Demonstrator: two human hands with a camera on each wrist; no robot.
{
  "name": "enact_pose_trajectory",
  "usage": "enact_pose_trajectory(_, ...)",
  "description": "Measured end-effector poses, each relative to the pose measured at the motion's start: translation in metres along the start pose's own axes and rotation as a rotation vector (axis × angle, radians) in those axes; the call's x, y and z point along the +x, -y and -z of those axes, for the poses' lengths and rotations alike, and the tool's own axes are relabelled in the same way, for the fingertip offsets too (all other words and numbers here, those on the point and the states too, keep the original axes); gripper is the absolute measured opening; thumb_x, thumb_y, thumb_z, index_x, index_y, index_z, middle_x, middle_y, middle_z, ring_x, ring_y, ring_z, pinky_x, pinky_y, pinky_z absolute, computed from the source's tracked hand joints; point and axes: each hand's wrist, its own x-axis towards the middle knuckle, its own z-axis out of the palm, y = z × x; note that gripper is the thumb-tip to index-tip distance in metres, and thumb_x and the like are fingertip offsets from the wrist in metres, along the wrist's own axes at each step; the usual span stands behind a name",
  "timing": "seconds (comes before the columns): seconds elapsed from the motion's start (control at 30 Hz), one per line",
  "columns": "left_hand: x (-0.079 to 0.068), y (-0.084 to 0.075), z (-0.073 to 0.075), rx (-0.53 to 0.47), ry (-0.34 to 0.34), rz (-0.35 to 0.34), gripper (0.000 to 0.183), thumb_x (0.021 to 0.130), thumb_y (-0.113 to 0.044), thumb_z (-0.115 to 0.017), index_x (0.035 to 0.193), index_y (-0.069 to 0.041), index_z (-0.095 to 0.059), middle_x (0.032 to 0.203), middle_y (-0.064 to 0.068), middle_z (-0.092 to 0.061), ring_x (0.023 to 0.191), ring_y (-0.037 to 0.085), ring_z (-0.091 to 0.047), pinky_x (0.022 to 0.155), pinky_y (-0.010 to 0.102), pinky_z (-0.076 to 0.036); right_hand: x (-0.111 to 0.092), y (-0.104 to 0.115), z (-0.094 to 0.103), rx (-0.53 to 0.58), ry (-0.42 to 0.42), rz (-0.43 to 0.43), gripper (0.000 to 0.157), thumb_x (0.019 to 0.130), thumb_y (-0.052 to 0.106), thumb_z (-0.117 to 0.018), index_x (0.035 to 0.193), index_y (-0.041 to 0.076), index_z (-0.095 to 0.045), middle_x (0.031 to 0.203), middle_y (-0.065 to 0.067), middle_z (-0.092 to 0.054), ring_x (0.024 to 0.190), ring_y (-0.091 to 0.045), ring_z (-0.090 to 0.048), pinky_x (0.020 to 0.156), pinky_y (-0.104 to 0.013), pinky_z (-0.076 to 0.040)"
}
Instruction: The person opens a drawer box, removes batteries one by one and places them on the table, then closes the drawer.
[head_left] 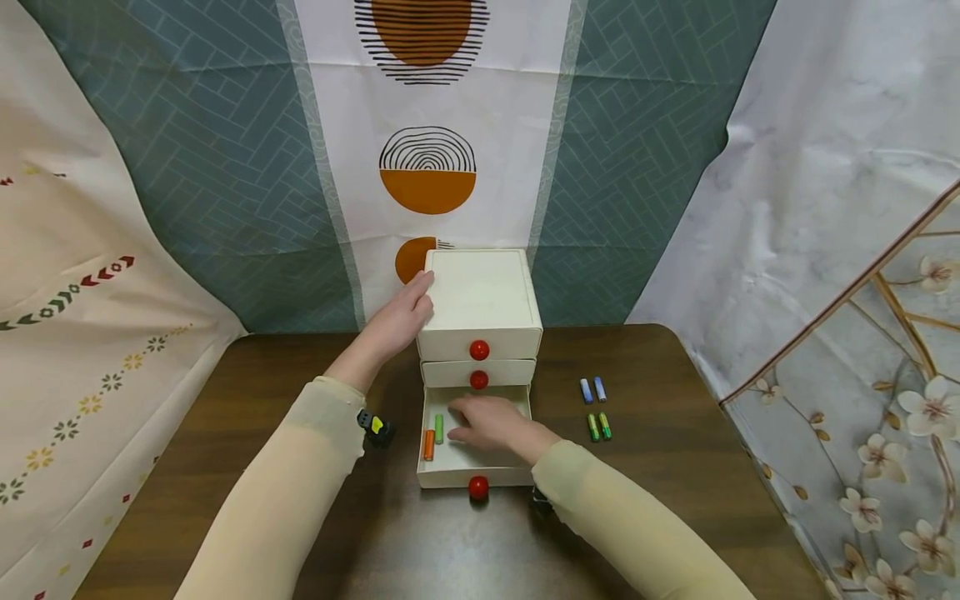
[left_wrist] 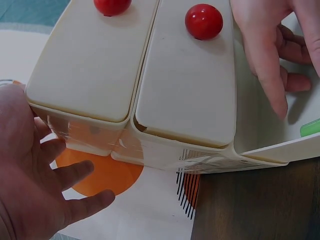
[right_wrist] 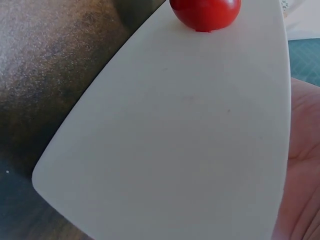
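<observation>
The left hand (head_left: 405, 315) spreads its fingers beside the smooth white cabinet's (head_left: 483, 292) left side; the right hand (head_left: 491, 423), fingers loose, dips into the cabinet's pulled-out lowest drawer (head_left: 450, 478), near slim green (head_left: 439, 428) and orange cylinders (head_left: 429, 445); glossy round red knobs (head_left: 478, 350) front the cabinet

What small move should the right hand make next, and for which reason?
Probably the right hand should shift slightly left and pinch the light green cylinder. It lies in the open bottom drawer, closer to this hand than the orange cylinder, and the hand seems to hold nothing.
</observation>
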Motion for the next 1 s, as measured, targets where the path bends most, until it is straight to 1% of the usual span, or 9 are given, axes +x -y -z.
enact_pose_trajectory(0.07,0.0,0.001,0.0,0.003,0.002,0.002,0.066,0.117,-0.036,-0.027,0.179,-0.014,-0.019,0.186,0.004,-0.008,0.17,0.021,-0.007,0.136,0.047,-0.011,0.002,0.001,-0.001,-0.012,0.006,-0.002,0.055,0.106,0.04,-0.075,0.152,0.011,-0.066,0.145,-0.006,-0.071,0.13,-0.026,-0.069,0.106,-0.044,-0.058)
enact_pose_trajectory(0.13,0.001,0.003,0.0,0.011,0.003,0.003,0.066,0.116,-0.036,-0.027,0.179,-0.014,-0.019,0.186,0.004,-0.008,0.17,0.021,-0.007,0.136,0.047,-0.011,0.004,0.001,-0.002,-0.023,0.011,-0.003,0.056,0.106,0.041,-0.075,0.153,0.011,-0.066,0.147,-0.006,-0.07,0.133,-0.026,-0.067,0.107,-0.044,-0.057)
enact_pose_trajectory(0.23,0.003,0.004,-0.002,0.018,0.003,0.001,0.067,0.116,-0.037,-0.026,0.179,-0.014,-0.018,0.186,0.003,-0.008,0.17,0.021,-0.007,0.137,0.047,-0.01,0.006,0.002,-0.004,-0.035,0.012,-0.005,0.055,0.105,0.041,-0.076,0.151,0.012,-0.067,0.147,-0.007,-0.07,0.134,-0.025,-0.067,0.106,-0.044,-0.058)
enact_pose_trajectory(0.47,0.003,0.004,-0.001,0.018,0.001,0.0,0.067,0.116,-0.036,-0.026,0.179,-0.014,-0.019,0.186,0.004,-0.008,0.17,0.021,-0.008,0.137,0.046,-0.011,0.009,0.005,-0.006,-0.068,0.006,-0.003,0.051,0.103,0.04,-0.079,0.146,0.015,-0.071,0.142,-0.006,-0.071,0.129,-0.023,-0.069,0.102,-0.044,-0.059)
enact_pose_trajectory(0.7,0.002,0.001,0.001,0.01,0.004,0.0,0.066,0.117,-0.036,-0.026,0.179,-0.014,-0.018,0.186,0.004,-0.007,0.17,0.022,-0.007,0.137,0.047,-0.01,0.01,0.007,-0.006,-0.08,0.006,0.006,0.045,0.102,0.039,-0.08,0.141,0.017,-0.073,0.129,-0.002,-0.073,0.117,-0.018,-0.07,0.093,-0.043,-0.061)
enact_pose_trajectory(0.8,0.001,0.001,0.001,0.009,0.006,0.003,0.066,0.116,-0.036,-0.027,0.179,-0.015,-0.018,0.186,0.004,-0.007,0.17,0.021,-0.007,0.137,0.047,-0.011,0.011,0.008,-0.007,-0.077,0.007,0.005,0.044,0.101,0.039,-0.081,0.139,0.017,-0.074,0.125,-0.001,-0.073,0.114,-0.017,-0.069,0.091,-0.043,-0.061)
enact_pose_trajectory(1.0,0.0,0.0,0.0,0.011,0.004,-0.001,0.066,0.116,-0.035,-0.027,0.179,-0.014,-0.019,0.186,0.005,-0.008,0.17,0.022,-0.007,0.136,0.047,-0.011,0.012,0.01,-0.008,-0.08,0.0,-0.005,0.046,0.1,0.04,-0.082,0.139,0.018,-0.074,0.123,0.0,-0.074,0.115,-0.016,-0.069,0.091,-0.042,-0.061)
